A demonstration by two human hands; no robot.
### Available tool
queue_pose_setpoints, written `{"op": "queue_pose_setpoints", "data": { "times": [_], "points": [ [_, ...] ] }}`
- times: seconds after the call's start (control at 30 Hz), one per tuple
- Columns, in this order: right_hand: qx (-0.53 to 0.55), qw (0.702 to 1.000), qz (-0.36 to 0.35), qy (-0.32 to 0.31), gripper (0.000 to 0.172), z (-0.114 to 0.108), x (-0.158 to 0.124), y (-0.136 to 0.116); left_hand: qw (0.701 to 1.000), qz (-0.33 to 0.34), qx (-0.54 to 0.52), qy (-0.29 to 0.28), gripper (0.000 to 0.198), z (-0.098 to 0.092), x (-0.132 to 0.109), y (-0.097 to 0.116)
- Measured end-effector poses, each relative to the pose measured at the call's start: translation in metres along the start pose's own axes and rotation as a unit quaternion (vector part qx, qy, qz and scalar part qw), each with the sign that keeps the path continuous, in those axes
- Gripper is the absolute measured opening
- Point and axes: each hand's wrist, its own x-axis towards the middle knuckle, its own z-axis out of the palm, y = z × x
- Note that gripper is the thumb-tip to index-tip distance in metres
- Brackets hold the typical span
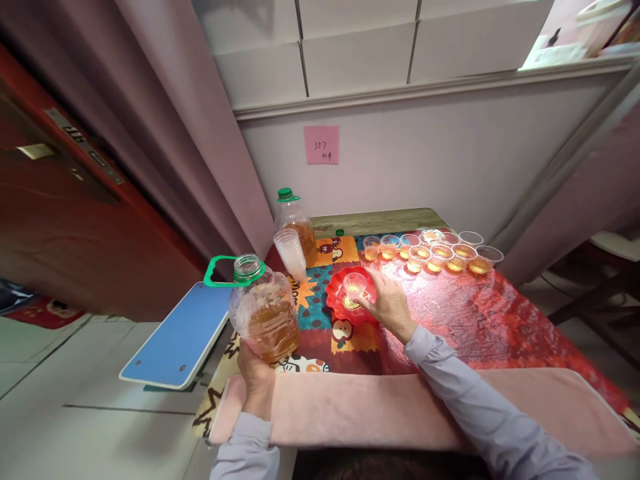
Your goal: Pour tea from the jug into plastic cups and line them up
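My left hand [256, 373] grips a large clear jug [265, 313] from below; it is open-topped, with a green handle ring, and holds amber liquid above the table's left edge. My right hand [387, 303] pinches a small clear plastic cup [355, 285] with a little amber liquid, which stands in a red scalloped dish [340, 307]. Behind them stand a stack of empty cups [291, 253] and a second jug with a green cap [295, 223].
Several small cups of amber liquid [433, 252] stand in rows at the table's far side. A pink towel [400, 407] lies along the near edge. A blue-and-white board [180, 337] juts out left of the table. A pink note [321, 145] hangs on the wall.
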Motion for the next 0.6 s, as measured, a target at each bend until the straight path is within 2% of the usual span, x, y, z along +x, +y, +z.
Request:
{"op": "queue_pose_setpoints", "data": {
  "times": [0.13,0.27,0.37,0.43,0.6],
  "points": [
    [0.04,0.998,0.046,-0.027,0.094,0.019,0.014,-0.007,0.999,0.001,-0.032,-0.021,0.042,0.0,-0.003,0.003],
    [0.053,0.995,0.066,-0.047,0.087,0.03,0.017,-0.008,0.999,0.003,-0.034,-0.015,0.042,-0.005,0.003,-0.004],
    [0.061,0.995,0.064,-0.042,0.079,0.033,0.016,-0.005,0.999,0.007,-0.036,-0.019,0.056,-0.006,0.009,-0.008],
    [0.07,0.995,0.065,-0.04,0.08,0.033,0.014,-0.003,0.999,0.01,-0.041,-0.035,0.065,-0.005,0.01,-0.008],
    [0.125,0.99,0.067,-0.014,0.099,0.025,0.002,-0.004,0.995,0.018,-0.031,-0.093,0.07,-0.003,0.008,-0.004]
  ]
}}
